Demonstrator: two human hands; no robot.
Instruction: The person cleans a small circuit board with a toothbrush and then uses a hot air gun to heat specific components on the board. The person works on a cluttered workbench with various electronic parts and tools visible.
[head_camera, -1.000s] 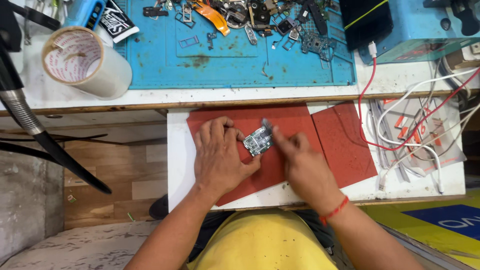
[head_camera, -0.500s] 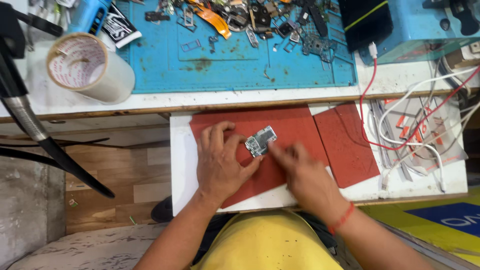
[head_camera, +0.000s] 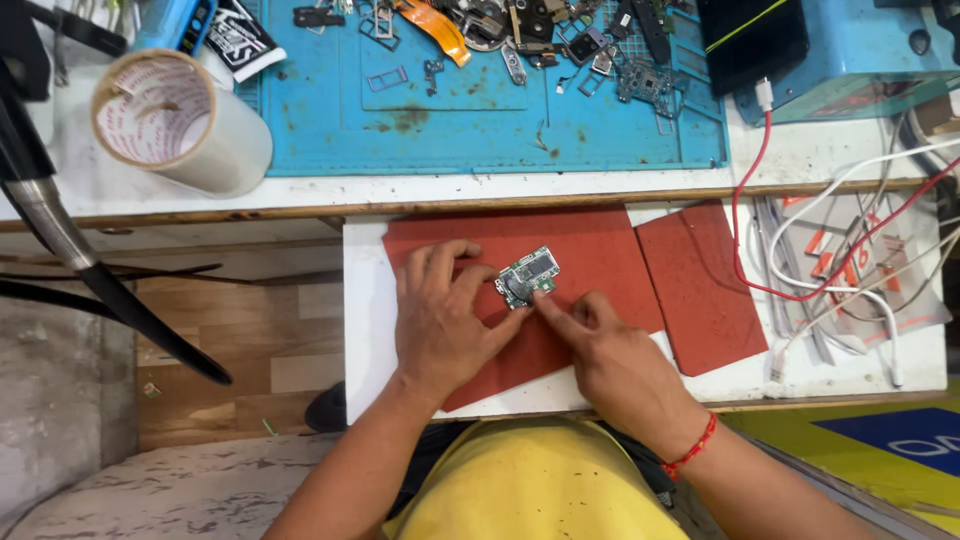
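The left hand (head_camera: 445, 320) lies flat, thumb and fingertips closed on the edge of a small circuit board (head_camera: 527, 277) resting on the red mat (head_camera: 590, 250). The right hand (head_camera: 610, 360) presses an extended fingertip against the board's lower corner. The board looks light, stiff and fragile, best held by its bare edges, away from the components.

White workbench (head_camera: 130, 190) (wood-edged) above a wooden floor (head_camera: 260, 350).

Black-and-white packet (head_camera: 238, 38) top left; perhaps dark screen (head_camera: 752, 40).
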